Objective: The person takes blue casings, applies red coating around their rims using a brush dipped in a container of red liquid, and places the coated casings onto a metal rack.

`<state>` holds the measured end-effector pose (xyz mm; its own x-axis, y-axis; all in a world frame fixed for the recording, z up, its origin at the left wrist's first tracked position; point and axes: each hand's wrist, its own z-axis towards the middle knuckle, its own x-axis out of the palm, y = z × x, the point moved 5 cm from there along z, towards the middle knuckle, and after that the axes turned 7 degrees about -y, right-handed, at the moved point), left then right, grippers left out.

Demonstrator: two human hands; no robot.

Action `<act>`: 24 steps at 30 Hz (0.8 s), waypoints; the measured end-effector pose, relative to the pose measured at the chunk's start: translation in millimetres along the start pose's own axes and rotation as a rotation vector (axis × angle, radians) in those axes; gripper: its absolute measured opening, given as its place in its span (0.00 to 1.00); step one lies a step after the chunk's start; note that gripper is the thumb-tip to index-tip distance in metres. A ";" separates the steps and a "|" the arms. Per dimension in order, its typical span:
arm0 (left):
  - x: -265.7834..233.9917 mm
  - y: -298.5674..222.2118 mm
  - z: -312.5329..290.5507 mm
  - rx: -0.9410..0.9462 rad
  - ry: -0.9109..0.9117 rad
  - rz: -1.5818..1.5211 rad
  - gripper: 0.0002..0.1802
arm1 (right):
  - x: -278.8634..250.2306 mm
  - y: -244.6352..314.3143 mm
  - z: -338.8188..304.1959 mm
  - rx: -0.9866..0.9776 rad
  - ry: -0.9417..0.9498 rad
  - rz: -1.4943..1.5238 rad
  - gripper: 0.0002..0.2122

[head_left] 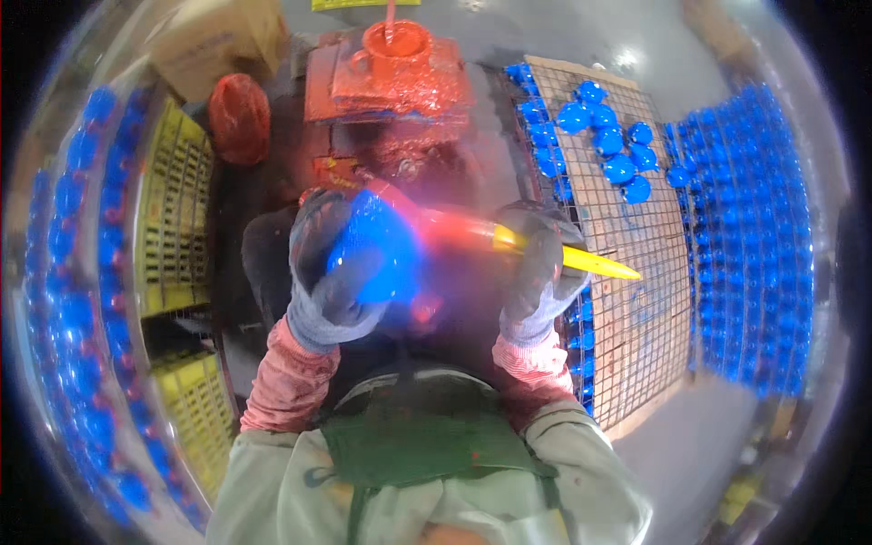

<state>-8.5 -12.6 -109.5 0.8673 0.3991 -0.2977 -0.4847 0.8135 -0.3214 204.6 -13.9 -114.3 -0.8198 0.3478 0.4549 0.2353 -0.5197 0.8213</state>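
Note:
My left hand [320, 272], in a grey glove, is closed around a glossy blue rounded piece [386, 250] in front of my chest; motion blurs its outline. My right hand [538, 272], gloved too, grips a paintbrush [599, 264] by its yellow handle. The brush's red-coated end points left and reaches the upper edge of the blue piece; whether it touches cannot be made out. Beyond both hands a red paint-covered mug [398, 65] stands on a red-smeared stack, with a thin stick upright in it.
To the right, several blue pieces [620, 169] lie on a wire rack [636, 300] over cardboard. Dense rows of blue pieces [749, 245] stand farther right, others [77, 300] far left. Yellow crates [173, 218], a red bag-like bundle [240, 118] and a cardboard box [218, 45] are on the left.

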 end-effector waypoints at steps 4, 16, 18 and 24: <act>-6.4 -11.6 -9.5 -0.239 0.002 0.092 0.42 | -31.8 -26.7 -8.5 0.113 0.062 0.066 0.09; -27.9 -22.8 -18.3 -0.425 0.035 0.195 0.44 | -20.5 6.8 -20.9 -0.313 0.207 -0.180 0.07; -34.6 -20.4 -23.8 -0.393 -0.005 0.170 0.44 | 2.8 17.6 -25.1 -0.351 0.258 -0.159 0.06; -58.3 -6.1 -14.3 -1.087 -0.237 -0.627 0.48 | -3.6 37.5 -10.3 -0.856 0.221 -0.894 0.11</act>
<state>-57.8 -46.9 -103.0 0.9249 0.2304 0.3025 0.2676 0.1708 -0.9483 211.0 -42.7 -88.7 -0.6066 0.7443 -0.2794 -0.7924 -0.5376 0.2883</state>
